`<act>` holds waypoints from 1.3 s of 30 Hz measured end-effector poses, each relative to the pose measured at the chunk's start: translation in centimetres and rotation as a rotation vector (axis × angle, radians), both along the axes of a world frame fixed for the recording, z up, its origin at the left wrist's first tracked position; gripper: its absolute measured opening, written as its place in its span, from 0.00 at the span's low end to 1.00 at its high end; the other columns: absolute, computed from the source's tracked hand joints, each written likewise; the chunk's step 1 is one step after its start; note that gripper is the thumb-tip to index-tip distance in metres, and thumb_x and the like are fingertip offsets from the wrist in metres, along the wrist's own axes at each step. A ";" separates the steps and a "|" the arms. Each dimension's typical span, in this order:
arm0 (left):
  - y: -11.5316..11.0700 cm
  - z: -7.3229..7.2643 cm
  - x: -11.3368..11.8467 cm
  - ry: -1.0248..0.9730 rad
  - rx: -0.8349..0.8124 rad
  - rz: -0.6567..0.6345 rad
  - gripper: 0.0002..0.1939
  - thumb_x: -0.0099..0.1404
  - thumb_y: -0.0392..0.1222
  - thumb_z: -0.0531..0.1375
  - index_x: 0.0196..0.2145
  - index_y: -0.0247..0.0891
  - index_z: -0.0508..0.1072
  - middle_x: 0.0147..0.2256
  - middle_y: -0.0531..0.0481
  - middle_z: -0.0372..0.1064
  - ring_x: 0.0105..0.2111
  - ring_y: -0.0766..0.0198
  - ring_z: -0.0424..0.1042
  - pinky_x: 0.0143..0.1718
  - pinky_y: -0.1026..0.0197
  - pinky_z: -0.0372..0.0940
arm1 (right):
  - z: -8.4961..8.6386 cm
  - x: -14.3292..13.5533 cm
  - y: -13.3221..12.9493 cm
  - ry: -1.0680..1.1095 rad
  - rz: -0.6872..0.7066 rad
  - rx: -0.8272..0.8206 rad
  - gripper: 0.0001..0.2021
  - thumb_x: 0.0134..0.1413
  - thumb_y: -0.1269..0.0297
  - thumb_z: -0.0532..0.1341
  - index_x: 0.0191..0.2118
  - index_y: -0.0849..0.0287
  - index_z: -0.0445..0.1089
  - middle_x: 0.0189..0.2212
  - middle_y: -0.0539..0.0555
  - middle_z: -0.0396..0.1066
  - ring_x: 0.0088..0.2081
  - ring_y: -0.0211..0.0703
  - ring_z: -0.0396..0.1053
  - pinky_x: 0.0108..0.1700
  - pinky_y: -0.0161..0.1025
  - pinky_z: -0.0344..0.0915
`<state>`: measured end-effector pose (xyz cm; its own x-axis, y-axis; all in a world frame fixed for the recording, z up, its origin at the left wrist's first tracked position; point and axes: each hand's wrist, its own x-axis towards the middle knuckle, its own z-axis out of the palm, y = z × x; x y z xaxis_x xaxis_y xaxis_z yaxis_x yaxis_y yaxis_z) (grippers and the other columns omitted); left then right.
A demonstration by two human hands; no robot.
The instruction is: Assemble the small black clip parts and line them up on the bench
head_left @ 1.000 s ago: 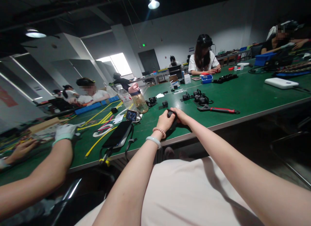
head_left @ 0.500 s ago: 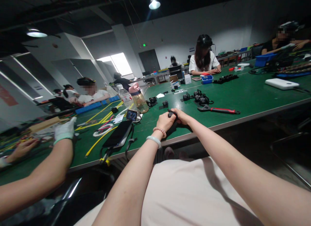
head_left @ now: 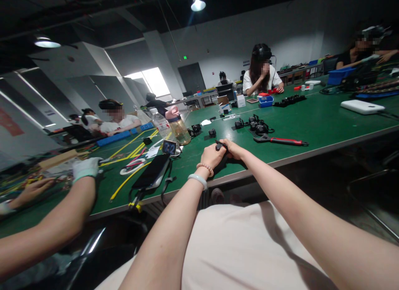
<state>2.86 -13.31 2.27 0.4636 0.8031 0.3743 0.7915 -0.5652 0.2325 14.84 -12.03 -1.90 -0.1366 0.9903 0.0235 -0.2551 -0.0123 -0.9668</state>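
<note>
Both my hands meet at the near edge of the green table (head_left: 296,123). A small black part (head_left: 220,146) is held between them, partly covered by the fingers. My left hand (head_left: 212,156), with a bead bracelet and a pale bangle at the wrist, is closed on its left side. On its right side my right hand (head_left: 234,150) is closed too. Beyond them lie a small black piece (head_left: 212,133) and a cluster of black parts (head_left: 258,125). An adjustable wrench (head_left: 280,140) with red and black handles rests to the right.
Left of my hands are a black phone (head_left: 151,172), a small clock display (head_left: 168,147), a drink bottle (head_left: 178,127) and cables (head_left: 131,179). A neighbour's gloved hand (head_left: 85,168) works at far left. A white device (head_left: 361,107) and a blue bin (head_left: 266,101) stand farther off.
My hands have hardly moved. The neighbour's gloved hand has shifted slightly right. A person across the table has raised one hand to the face.
</note>
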 end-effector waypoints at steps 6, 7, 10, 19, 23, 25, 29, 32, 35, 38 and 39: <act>-0.4 0.2 0.0 0.013 -0.009 0.040 0.18 0.56 0.50 0.46 0.28 0.36 0.69 0.28 0.47 0.69 0.26 0.66 0.65 0.24 0.66 0.54 | -0.1 0.0 0.0 -0.031 -0.056 0.061 0.16 0.46 0.49 0.49 0.24 0.59 0.57 0.11 0.43 0.49 0.11 0.27 0.41 0.12 0.27 0.36; -0.5 0.2 -0.1 0.012 -0.010 0.040 0.18 0.56 0.50 0.46 0.28 0.36 0.69 0.29 0.47 0.69 0.26 0.65 0.65 0.24 0.66 0.54 | -0.1 -0.1 0.0 -0.030 -0.060 0.061 0.16 0.46 0.49 0.49 0.24 0.59 0.57 0.11 0.43 0.50 0.11 0.27 0.41 0.12 0.27 0.37; -0.5 0.3 -0.1 0.008 -0.010 0.030 0.18 0.55 0.51 0.47 0.28 0.36 0.69 0.29 0.47 0.69 0.26 0.65 0.65 0.23 0.66 0.54 | -0.1 -0.1 0.1 -0.023 -0.070 0.053 0.16 0.46 0.49 0.49 0.24 0.59 0.57 0.11 0.44 0.51 0.11 0.27 0.42 0.12 0.27 0.37; 0.0 -0.3 -0.2 0.034 0.053 0.033 0.18 0.55 0.52 0.46 0.28 0.37 0.69 0.29 0.47 0.69 0.26 0.64 0.65 0.24 0.65 0.54 | -0.2 0.0 0.2 -0.026 -0.064 0.078 0.16 0.46 0.49 0.50 0.23 0.59 0.56 0.11 0.43 0.47 0.10 0.27 0.41 0.11 0.27 0.37; 0.4 -0.7 -0.4 0.023 0.061 -0.005 0.17 0.56 0.51 0.46 0.29 0.37 0.68 0.29 0.47 0.68 0.27 0.64 0.65 0.25 0.65 0.55 | -0.3 -0.2 0.3 -0.077 -0.143 0.102 0.17 0.46 0.49 0.50 0.23 0.59 0.57 0.12 0.44 0.49 0.11 0.28 0.44 0.12 0.27 0.39; 0.6 -0.9 -0.5 0.008 0.062 -0.026 0.17 0.57 0.50 0.46 0.30 0.36 0.67 0.29 0.47 0.67 0.27 0.64 0.64 0.26 0.65 0.56 | -0.3 -0.2 0.3 -0.143 -0.194 0.123 0.17 0.46 0.49 0.50 0.23 0.60 0.59 0.12 0.44 0.50 0.12 0.29 0.46 0.13 0.28 0.42; 1.1 -1.5 -0.6 -0.026 0.145 -0.060 0.16 0.57 0.50 0.47 0.32 0.35 0.64 0.31 0.46 0.65 0.31 0.63 0.64 0.32 0.63 0.58 | -0.1 0.0 0.1 -0.416 -0.411 0.270 0.18 0.46 0.51 0.49 0.21 0.61 0.62 0.14 0.47 0.57 0.18 0.32 0.54 0.20 0.29 0.49; 1.4 -1.9 -0.5 -0.043 0.210 -0.038 0.17 0.57 0.52 0.47 0.34 0.35 0.62 0.34 0.45 0.63 0.35 0.61 0.63 0.36 0.60 0.57 | 0.1 0.3 -0.2 -0.638 -0.575 0.370 0.19 0.47 0.52 0.49 0.20 0.62 0.65 0.18 0.49 0.63 0.24 0.34 0.58 0.26 0.29 0.51; 1.6 -2.1 -0.6 -0.028 0.217 -0.001 0.18 0.57 0.53 0.47 0.36 0.36 0.61 0.35 0.45 0.63 0.38 0.60 0.62 0.39 0.59 0.57 | 0.1 0.4 -0.3 -0.750 -0.623 0.338 0.22 0.49 0.51 0.46 0.22 0.62 0.67 0.20 0.51 0.66 0.26 0.35 0.60 0.28 0.30 0.52; 1.6 -2.3 -0.6 0.002 0.200 0.009 0.19 0.58 0.54 0.46 0.37 0.36 0.61 0.36 0.45 0.63 0.39 0.59 0.62 0.39 0.58 0.56 | 0.0 0.3 -0.3 -0.823 -0.639 0.317 0.23 0.49 0.50 0.44 0.24 0.62 0.68 0.22 0.52 0.68 0.26 0.35 0.61 0.28 0.30 0.52; 1.6 -2.3 -0.6 0.010 0.194 0.013 0.19 0.58 0.54 0.45 0.38 0.36 0.61 0.36 0.45 0.63 0.39 0.59 0.62 0.40 0.58 0.56 | 0.0 0.3 -0.3 -0.841 -0.647 0.313 0.24 0.49 0.49 0.44 0.24 0.62 0.68 0.23 0.53 0.68 0.26 0.35 0.61 0.28 0.30 0.52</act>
<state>2.26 -11.70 -0.01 0.4581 0.7224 0.5180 0.8010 -0.5882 0.1120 15.16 -12.29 -1.92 0.3148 0.8473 0.4277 0.6150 0.1612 -0.7719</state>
